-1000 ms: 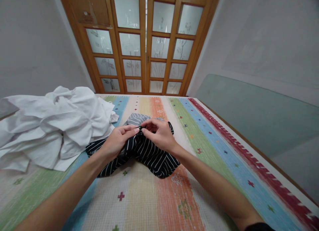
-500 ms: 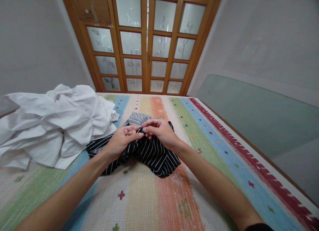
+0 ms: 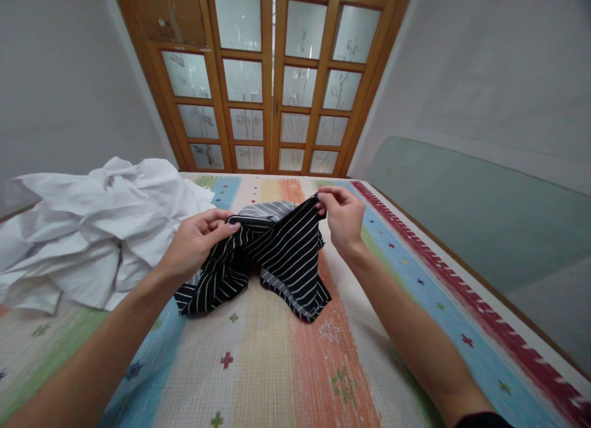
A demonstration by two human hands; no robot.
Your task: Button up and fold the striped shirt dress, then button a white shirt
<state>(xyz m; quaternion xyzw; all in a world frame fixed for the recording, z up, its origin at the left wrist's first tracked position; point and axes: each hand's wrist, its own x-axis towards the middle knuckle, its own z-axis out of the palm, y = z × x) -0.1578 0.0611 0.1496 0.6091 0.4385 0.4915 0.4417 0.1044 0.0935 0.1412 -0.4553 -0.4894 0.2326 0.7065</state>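
Observation:
A black garment with thin white stripes (image 3: 290,243) is stretched between my two hands, its lower part resting on the patterned cloth. Its paler grey inside shows at the far edge and along a lower hem. My left hand (image 3: 196,240) pinches the left part of its upper edge between thumb and fingers. At the upper right corner, my right hand (image 3: 341,215) grips the same edge, raised a bit higher than the left. What kind of garment it is cannot be made out from the folds.
A crumpled heap of white fabric (image 3: 92,231) lies at the left, close to my left forearm. Under everything is a colourful striped cloth (image 3: 258,372). Wooden doors with glass panes (image 3: 272,108) stand at the far end; a pale green panel (image 3: 462,206) leans along the right wall.
My hands have moved apart from the middle, the right one up and to the right, the left one to the left. The striped garment is now spread out between them.

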